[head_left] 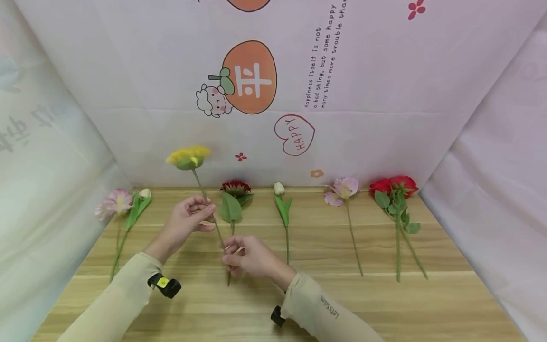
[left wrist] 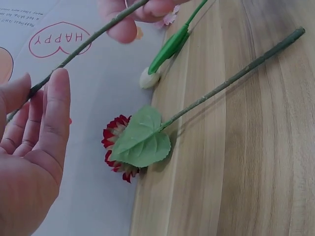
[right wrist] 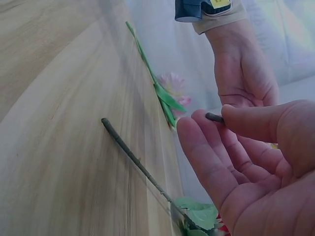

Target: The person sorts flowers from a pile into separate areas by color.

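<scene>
A yellow artificial flower (head_left: 188,157) is held up above the wooden table, its bloom at the upper left and its stem slanting down to the right. My left hand (head_left: 185,218) pinches that stem partway along, between thumb and fingers. Near the stem's lower end, my right hand (head_left: 252,256) grips it with thumb and fingertips; the cut tip (right wrist: 214,117) pokes out in the right wrist view. Below and behind the stem lies a dark red flower (head_left: 236,189) with broad green leaves, also seen in the left wrist view as a red bloom (left wrist: 118,142) under a leaf.
On the table (head_left: 325,304), a pink flower (head_left: 117,202) and a white tulip (head_left: 145,194) lie left. Rightward lie another white tulip (head_left: 279,189), a pale purple flower (head_left: 345,188) and red roses (head_left: 403,185). A printed cloth wall (head_left: 171,71) stands behind.
</scene>
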### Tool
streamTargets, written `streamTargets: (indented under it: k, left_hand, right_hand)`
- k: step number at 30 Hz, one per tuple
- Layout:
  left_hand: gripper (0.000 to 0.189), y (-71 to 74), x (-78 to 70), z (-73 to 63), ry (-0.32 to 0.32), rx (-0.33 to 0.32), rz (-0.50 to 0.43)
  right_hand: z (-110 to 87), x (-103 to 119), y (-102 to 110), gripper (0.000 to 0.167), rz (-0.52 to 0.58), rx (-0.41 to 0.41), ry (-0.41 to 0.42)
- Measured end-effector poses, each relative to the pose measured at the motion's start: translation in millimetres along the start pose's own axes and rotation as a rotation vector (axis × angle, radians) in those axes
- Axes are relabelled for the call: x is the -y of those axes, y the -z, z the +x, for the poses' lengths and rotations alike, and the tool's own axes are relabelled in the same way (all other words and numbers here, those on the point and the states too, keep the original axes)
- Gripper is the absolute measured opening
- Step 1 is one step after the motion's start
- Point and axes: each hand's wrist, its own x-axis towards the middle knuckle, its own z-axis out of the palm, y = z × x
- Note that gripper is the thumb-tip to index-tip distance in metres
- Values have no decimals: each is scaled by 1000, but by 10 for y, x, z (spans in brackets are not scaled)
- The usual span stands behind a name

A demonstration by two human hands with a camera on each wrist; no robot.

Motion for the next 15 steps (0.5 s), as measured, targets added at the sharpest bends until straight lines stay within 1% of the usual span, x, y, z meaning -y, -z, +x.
streamTargets:
  k: [3,7,11,15]
  left_hand:
    - [33,13,5,-4,3,3,-6]
    - [34,32,12,-12,14,10,1]
    - [36,42,17,-20,28,12,34]
    - [39,41,32,-26,39,12,96]
  right_hand:
    - [2,-6,2,26,11,-13,-10]
    - [5,-10,1,27,17,-8,-15]
    - [9,-15,-3,29,16,4,-15]
    - [11,-23,-7,31,11,9,-23]
